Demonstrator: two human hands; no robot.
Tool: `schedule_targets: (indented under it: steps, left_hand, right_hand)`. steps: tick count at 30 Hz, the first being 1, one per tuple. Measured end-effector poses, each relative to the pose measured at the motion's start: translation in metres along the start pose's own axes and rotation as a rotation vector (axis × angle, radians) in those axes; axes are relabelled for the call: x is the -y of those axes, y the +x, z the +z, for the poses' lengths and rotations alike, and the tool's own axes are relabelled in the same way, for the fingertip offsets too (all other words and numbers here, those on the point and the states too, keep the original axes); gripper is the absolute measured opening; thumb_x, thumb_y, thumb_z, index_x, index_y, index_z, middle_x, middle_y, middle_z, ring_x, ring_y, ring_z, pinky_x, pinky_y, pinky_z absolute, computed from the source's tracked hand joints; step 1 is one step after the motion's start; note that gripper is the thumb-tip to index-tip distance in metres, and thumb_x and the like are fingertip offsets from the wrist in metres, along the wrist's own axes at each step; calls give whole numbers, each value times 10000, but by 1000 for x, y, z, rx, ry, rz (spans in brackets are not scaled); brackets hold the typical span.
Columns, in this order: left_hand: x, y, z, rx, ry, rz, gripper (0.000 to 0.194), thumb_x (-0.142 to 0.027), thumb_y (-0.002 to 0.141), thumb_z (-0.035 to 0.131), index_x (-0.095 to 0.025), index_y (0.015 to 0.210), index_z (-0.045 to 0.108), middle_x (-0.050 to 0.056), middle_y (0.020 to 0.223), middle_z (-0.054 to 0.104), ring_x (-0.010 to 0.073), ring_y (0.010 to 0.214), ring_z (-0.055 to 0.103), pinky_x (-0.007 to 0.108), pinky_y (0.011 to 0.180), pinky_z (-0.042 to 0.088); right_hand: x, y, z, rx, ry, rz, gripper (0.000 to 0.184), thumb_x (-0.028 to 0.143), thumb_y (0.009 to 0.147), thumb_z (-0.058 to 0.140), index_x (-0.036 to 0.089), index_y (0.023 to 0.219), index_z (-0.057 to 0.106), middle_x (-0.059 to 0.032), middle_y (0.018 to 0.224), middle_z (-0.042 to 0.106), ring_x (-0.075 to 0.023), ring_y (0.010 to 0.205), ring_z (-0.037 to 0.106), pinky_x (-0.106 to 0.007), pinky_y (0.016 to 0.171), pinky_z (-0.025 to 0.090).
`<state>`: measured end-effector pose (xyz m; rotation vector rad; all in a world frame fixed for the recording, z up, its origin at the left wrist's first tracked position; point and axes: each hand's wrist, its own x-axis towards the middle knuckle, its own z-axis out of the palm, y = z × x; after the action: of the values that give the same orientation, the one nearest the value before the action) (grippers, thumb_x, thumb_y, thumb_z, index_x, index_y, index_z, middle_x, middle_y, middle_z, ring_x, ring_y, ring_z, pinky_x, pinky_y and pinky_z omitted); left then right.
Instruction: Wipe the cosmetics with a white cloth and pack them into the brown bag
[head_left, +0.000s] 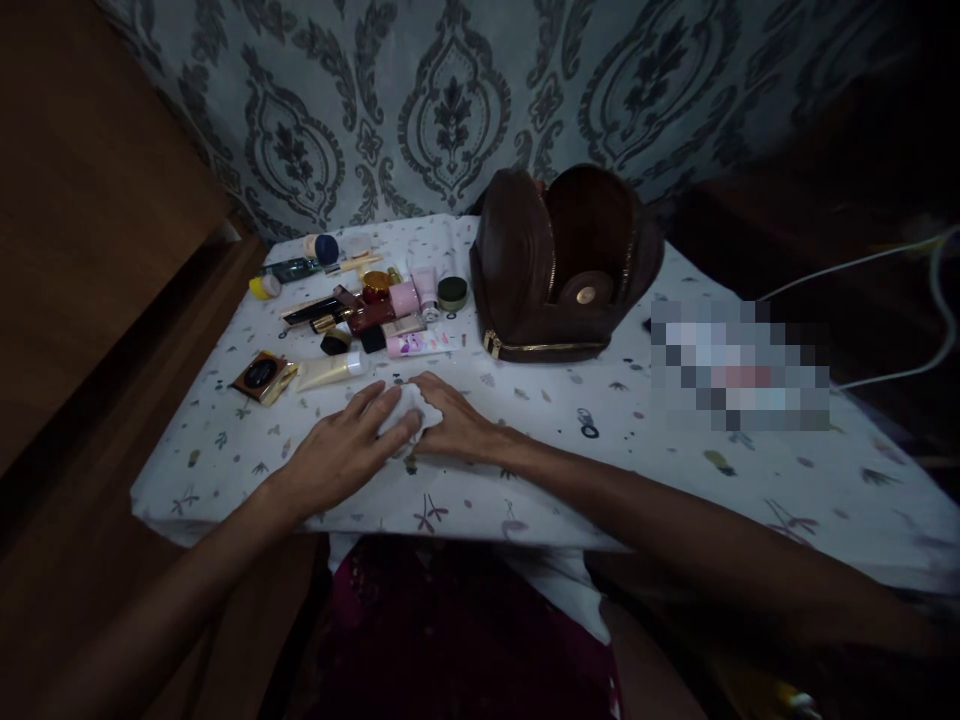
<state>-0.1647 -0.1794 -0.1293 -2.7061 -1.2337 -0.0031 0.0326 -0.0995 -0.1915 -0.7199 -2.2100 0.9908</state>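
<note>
White wad: position, grip and handling
The white wad [407, 402] sits between the two hands, over the near part of the patterned tablecloth [540, 490]; contact with the cloth below is hidden. The left hand [330, 460] is closed on its left side, fingers partly spread over it; the right hand [457, 425] is closed around its right side, some fingertips concealed. Taking the wad as clock centre, the pink-and-white tube [420, 345] lies at twelve, the open brown bag [514, 265] stands at one, and the cream tube [328, 371] lies at ten. Handling, as judged: light, soft, pliable, low slip; paper or fabric cannot be determined. If paper, it may tear under a hard pull. Grip: broad finger pads on the bunched body, at three and nine.
</note>
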Motion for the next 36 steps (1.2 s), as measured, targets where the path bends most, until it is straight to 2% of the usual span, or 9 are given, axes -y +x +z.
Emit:
schedule_targets:
  steps: [4, 10, 15, 18, 22, 25, 28, 31, 36]
  left_hand:
    - [-13, 13, -10, 42, -38, -186, 432, -262, 946, 595, -263, 1358, 464, 170, 1400, 525, 371, 1265, 547, 400, 745, 627]
    - [-17, 30, -26, 199, -177, -416, 420, -372, 932, 611, -213, 1298, 484, 142, 1148, 596, 316, 907, 697, 434, 749, 586]
    - [-14, 28, -20, 195, -332, -551, 398, -375, 919, 612, -159, 1221, 470, 144, 976, 681, 344, 880, 704, 425, 761, 545]
    - [-15, 20, -14, 121, -463, -617, 424, -369, 898, 622, -161, 1226, 453, 126, 899, 715, 341, 843, 712, 384, 706, 527]
    - [-16, 5, -5, -35, -722, -647, 440, -329, 851, 622, -184, 1231, 454, 79, 879, 721, 280, 784, 706, 328, 639, 505]
    - [-15, -3, -1, -34, -771, -701, 450, -173, 745, 630, -193, 1172, 491, 14, 778, 694, 237, 728, 673, 304, 638, 491]
    - [-12, -7, -1, -15, -743, -716, 431, -109, 687, 637, -194, 1095, 529, -13, 755, 678, 211, 718, 645, 278, 637, 468]
    - [-8, -11, -2, -5, -787, -658, 328, -88, 714, 591, -189, 1026, 587, -20, 756, 685, 189, 721, 639, 256, 643, 457]
    - [-1, -21, 2, -30, -857, -534, 402, -34, 726, 476, -185, 1042, 672, -26, 759, 694, 168, 686, 628, 253, 658, 471]
  right_hand:
    - [10, 4, 4, -19, -100, 39, 413, 374, 683, 838, 169, 947, 595, -93, 1004, 609, -284, 1005, 558, -445, 909, 489]
    - [13, 3, 6, -18, -151, 53, 403, 380, 707, 813, 196, 974, 574, -69, 969, 608, -273, 970, 548, -416, 854, 469]
    - [13, 2, 6, -24, -152, 94, 470, 381, 650, 847, 199, 967, 552, -66, 973, 602, -269, 949, 544, -382, 796, 452]
    - [15, 1, 5, -26, -151, 86, 473, 393, 659, 845, 207, 964, 534, -67, 983, 600, -267, 955, 545, -373, 794, 447]
    - [14, 1, 5, -18, -183, 73, 460, 407, 658, 841, 214, 923, 518, -69, 958, 602, -269, 938, 536, -375, 782, 443]
    - [12, 1, 7, -18, -184, 55, 444, 375, 653, 829, 207, 921, 517, -71, 957, 602, -268, 946, 532, -375, 782, 446]
    - [11, 0, 7, -23, -182, 47, 404, 336, 655, 810, 202, 903, 521, -63, 944, 593, -261, 939, 526, -373, 777, 451]
    - [11, 0, 6, -11, -175, 43, 397, 333, 671, 811, 193, 930, 545, -65, 956, 594, -260, 951, 528, -381, 790, 459]
    - [8, -2, 5, -2, -170, 32, 509, 388, 685, 844, 191, 1080, 590, -89, 1071, 614, -278, 1021, 541, -427, 861, 478]
